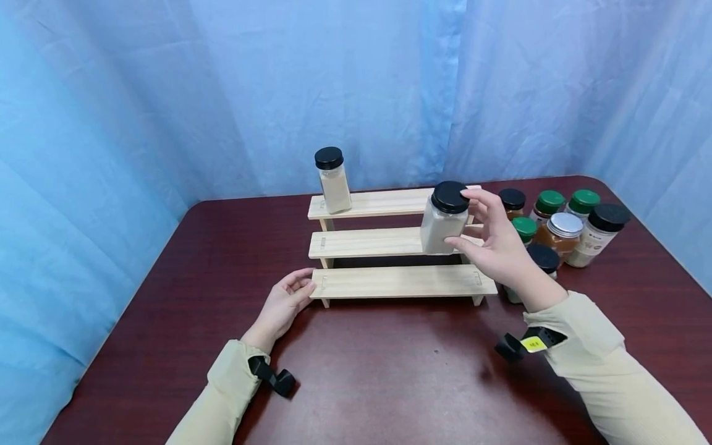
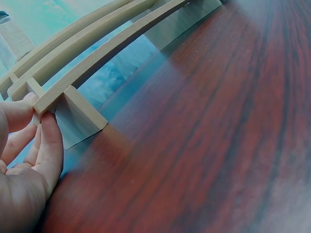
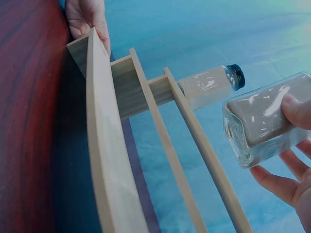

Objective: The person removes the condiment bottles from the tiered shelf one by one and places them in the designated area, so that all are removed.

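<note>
A three-tier wooden rack (image 1: 389, 281) stands on the table. My left hand (image 1: 283, 303) pinches the left end of its lowest step, thumb above and fingers beneath in the left wrist view. My right hand (image 1: 497, 238) grips a square glass spice jar (image 1: 442, 225) with a black lid and pale powder inside. In the head view this jar appears in front of the right part of the rack; the right wrist view shows its glass base (image 3: 238, 138) apart from the steps. A similar black-lidded jar (image 1: 336, 188) sits on the top step at the left end.
Several spice jars with green, black and silver lids crowd the table right of the rack, among them a silver-lidded jar (image 1: 560, 235) and a tall black-lidded one (image 1: 597, 238). Blue curtains (image 1: 334, 74) hang behind and beside the dark red table (image 1: 389, 371).
</note>
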Tool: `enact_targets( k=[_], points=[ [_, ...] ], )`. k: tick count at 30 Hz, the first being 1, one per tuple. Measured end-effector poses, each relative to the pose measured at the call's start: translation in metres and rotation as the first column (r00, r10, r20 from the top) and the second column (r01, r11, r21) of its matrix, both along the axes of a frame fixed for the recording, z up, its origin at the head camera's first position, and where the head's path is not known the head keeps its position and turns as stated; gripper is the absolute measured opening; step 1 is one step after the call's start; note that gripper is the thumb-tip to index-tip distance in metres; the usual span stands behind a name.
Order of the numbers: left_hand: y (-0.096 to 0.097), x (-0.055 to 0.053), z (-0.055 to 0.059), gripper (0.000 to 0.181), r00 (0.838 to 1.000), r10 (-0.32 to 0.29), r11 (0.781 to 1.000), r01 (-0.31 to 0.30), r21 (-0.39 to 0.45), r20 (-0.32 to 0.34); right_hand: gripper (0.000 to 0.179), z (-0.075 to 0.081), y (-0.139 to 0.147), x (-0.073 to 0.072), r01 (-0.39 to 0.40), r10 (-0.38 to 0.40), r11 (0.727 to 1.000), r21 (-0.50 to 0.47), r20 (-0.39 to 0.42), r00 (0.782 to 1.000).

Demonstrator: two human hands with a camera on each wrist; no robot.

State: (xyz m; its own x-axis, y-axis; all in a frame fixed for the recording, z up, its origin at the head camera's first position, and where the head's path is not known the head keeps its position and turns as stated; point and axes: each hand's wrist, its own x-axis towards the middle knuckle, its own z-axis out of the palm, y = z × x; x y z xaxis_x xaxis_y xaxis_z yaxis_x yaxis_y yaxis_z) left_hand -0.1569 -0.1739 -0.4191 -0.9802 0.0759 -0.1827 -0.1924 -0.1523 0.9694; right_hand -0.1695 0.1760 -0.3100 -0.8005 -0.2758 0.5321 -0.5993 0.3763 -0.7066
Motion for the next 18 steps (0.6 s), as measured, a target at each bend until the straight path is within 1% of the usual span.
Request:
enact_targets(
  k=[6, 9, 14, 16, 18],
  points=[
    [0.000, 0.000, 0.001, 0.045, 1.000, 0.005, 1.000, -0.005, -0.024, -0.003, 0.078, -0.007, 0.009, 0.009, -0.036, 0.036, 0.999, 0.002, -0.022, 0.999],
    [-0.001, 0.001, 0.001, 0.045, 1.000, 0.007, 1.000, -0.007, -0.023, -0.004, 0.081, -0.009, 0.016, 0.013, -0.055, 0.055, 0.998, 0.006, -0.044, 0.998],
    [-0.002, 0.001, 0.000, 0.045, 1.000, 0.009, 1.000, -0.009, -0.008, -0.011, 0.085, -0.012, 0.032, 0.020, -0.036, 0.040, 0.998, 0.057, -0.074, 0.996],
    [-0.001, 0.001, 0.000, 0.044, 1.000, 0.010, 1.000, -0.010, -0.010, -0.013, 0.080, -0.013, 0.040, 0.022, -0.067, 0.071, 0.997, 0.047, -0.093, 0.993],
    [-0.001, 0.000, 0.000, 0.044, 1.000, 0.003, 1.000, -0.003, -0.015, -0.014, 0.071, -0.013, 0.049, 0.023, -0.127, 0.128, 0.992, 0.014, -0.118, 0.985]
  ],
)
